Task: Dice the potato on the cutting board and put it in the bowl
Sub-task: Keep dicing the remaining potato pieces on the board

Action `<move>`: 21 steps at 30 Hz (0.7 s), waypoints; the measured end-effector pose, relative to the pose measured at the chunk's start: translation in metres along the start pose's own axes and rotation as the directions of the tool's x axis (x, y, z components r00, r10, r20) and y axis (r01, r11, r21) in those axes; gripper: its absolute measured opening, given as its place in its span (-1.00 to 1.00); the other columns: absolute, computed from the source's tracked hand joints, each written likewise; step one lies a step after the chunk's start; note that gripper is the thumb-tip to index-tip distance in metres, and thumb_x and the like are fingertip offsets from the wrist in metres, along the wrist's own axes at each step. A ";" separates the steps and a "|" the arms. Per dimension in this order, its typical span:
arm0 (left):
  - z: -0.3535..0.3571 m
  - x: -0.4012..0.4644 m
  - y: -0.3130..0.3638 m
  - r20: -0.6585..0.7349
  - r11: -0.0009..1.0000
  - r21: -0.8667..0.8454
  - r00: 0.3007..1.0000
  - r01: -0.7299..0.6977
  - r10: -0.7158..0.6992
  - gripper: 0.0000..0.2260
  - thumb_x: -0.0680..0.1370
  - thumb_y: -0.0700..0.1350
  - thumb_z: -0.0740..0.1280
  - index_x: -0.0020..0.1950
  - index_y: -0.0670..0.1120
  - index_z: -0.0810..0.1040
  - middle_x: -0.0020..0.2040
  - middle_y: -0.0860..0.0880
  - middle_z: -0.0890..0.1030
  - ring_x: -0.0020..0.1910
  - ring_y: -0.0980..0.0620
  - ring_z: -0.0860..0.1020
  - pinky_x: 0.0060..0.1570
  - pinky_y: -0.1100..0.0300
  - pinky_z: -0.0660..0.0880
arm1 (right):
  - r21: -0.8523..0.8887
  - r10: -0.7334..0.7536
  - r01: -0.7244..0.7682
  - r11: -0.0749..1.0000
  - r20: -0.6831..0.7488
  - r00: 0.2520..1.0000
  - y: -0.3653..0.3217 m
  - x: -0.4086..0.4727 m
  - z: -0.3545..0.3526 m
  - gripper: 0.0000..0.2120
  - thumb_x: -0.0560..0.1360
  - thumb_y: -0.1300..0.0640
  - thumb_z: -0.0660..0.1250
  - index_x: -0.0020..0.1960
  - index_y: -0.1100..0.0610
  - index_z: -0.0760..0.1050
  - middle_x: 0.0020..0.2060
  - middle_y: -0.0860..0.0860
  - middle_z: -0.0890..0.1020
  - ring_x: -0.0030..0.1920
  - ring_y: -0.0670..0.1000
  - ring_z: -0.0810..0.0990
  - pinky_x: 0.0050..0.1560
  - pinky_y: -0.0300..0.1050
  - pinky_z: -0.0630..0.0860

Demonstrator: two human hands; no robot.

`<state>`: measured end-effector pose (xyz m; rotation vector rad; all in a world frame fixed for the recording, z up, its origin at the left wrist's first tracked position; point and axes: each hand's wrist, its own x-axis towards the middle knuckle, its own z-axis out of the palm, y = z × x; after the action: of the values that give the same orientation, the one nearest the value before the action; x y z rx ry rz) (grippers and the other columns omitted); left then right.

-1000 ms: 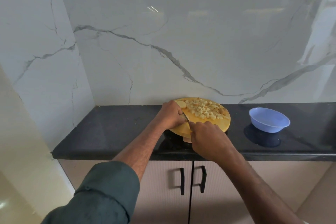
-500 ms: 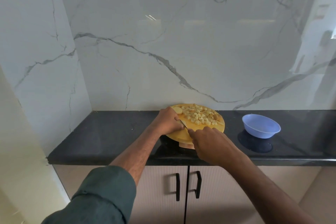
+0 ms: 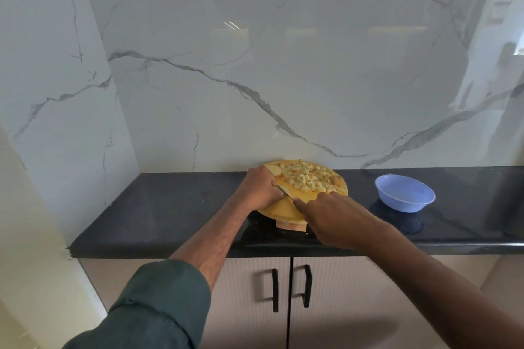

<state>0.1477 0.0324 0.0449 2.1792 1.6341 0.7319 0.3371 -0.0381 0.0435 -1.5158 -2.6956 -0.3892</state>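
Where the view begins, nearest the camera, a green sleeve (image 3: 158,309) covers the left forearm, and two cupboard doors with black handles (image 3: 290,290) sit below a black table (image 3: 170,207). Both arms reach forward over the table's front edge.

On the table lies a round yellow board (image 3: 280,207), its short handle pointing toward the person. The right hand (image 3: 337,218) rests over the board's near right part, fingers curled round the grip of a knife (image 3: 285,192); only a short stretch of blade shows, between the two hands. The left hand (image 3: 262,188) sits on the board's left side, fingers curled down on something beside the blade; what it holds is hidden, so I cannot tell.

Farther back, a round potato slice (image 3: 275,170) lies just behind the left hand. Diced potato (image 3: 307,178) is piled across the board's far half.

Well to the right of the board stands a blue bowl (image 3: 405,193), apart from it. Behind everything rises a white marble wall (image 3: 255,79) with grey veins.
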 end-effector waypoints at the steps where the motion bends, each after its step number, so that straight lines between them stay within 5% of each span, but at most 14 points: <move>1: 0.000 0.000 -0.001 -0.002 1.000 -0.009 1.000 0.004 -0.004 -0.72 0.45 -0.14 0.51 -0.41 -0.13 0.53 -0.49 0.06 0.39 -0.46 0.10 0.35 -0.43 0.29 0.27 | -0.009 -0.009 0.009 1.000 0.010 1.000 0.003 -0.001 0.000 -0.46 0.67 0.07 0.15 0.63 0.00 0.12 -0.20 0.00 0.46 -0.21 0.01 0.46 -0.22 -0.08 0.45; 7: 0.001 -0.002 -0.005 -0.001 0.999 -0.047 1.000 -0.011 0.011 -0.71 0.48 -0.12 0.53 -0.38 0.00 0.51 -0.40 0.12 0.44 -0.40 0.19 0.38 -0.37 0.36 0.26 | 0.193 0.049 -0.051 0.980 0.016 0.999 0.021 -0.003 -0.002 -0.56 0.72 -0.02 0.07 0.59 -0.10 0.26 -0.07 -0.02 0.61 -0.08 -0.05 0.53 0.03 -0.05 0.56; 10: 0.002 -0.002 -0.008 0.008 0.998 -0.057 1.000 -0.012 0.012 -0.80 0.48 -0.12 0.53 -0.31 -0.13 0.62 -0.41 0.08 0.47 -0.40 0.15 0.40 -0.33 0.29 0.32 | 0.323 0.132 -0.120 0.939 -0.016 0.991 0.014 -0.002 0.004 -0.59 0.71 0.00 0.10 0.55 -0.07 0.35 -0.05 0.00 0.64 -0.07 -0.02 0.57 0.04 -0.02 0.58; 16: 0.002 -0.003 -0.024 -0.030 0.996 -0.079 0.999 -0.045 0.043 -0.57 0.47 -0.07 0.54 -0.44 0.04 0.35 -0.49 0.15 0.28 -0.52 0.19 0.24 -0.39 0.27 0.22 | 0.329 0.232 -0.197 0.923 -0.069 0.970 -0.004 -0.004 0.014 -0.57 0.70 -0.01 0.08 0.56 -0.09 0.29 -0.08 -0.03 0.60 -0.04 0.04 0.58 0.04 0.04 0.61; 19: -0.002 -0.005 -0.032 -0.042 0.995 -0.091 0.998 -0.048 0.044 -0.89 0.47 -0.04 0.55 -0.10 -0.01 0.67 -0.32 0.12 0.45 -0.34 0.23 0.39 -0.32 0.35 0.34 | 0.348 0.267 -0.227 0.910 -0.072 0.961 -0.006 -0.002 0.017 -0.56 0.70 -0.01 0.08 0.57 -0.08 0.30 -0.02 0.01 0.64 -0.02 0.07 0.59 0.04 0.07 0.61; 21: -0.003 -0.004 -0.036 -0.038 0.994 -0.102 0.998 -0.046 0.043 -0.74 0.48 -0.07 0.54 0.14 -0.10 0.69 -0.21 0.02 0.59 -0.24 0.16 0.50 -0.19 0.19 0.52 | 0.379 0.282 -0.235 0.895 -0.072 0.957 -0.009 0.000 0.019 -0.56 0.69 -0.01 0.08 0.57 -0.08 0.30 -0.01 0.02 0.64 0.00 0.06 0.58 0.05 0.07 0.60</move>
<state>0.1165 0.0389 0.0271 2.1477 1.5333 0.8535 0.3317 -0.0381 0.0231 -1.6375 -2.2622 0.0322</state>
